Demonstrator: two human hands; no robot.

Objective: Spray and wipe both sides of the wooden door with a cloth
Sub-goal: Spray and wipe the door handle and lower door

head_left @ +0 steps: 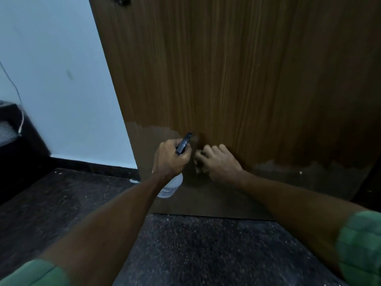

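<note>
Head view: cloth (199, 162) and right hand (221, 164) low on door (237, 79).

Dim, flat indoor light; soft focus throughout, motion blur on hands, wide-angle bending at edges

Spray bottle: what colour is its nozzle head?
Black, on a white spray bottle gripped by the left hand; head view.

The floor (206, 250) is dark speckled stone, gritty-looking, with pale flecks and crumbs scattered near the wall. A black skirting strip (92, 165) runs along its far edge. A dark piece of furniture (18, 141) stands at the left.
</note>
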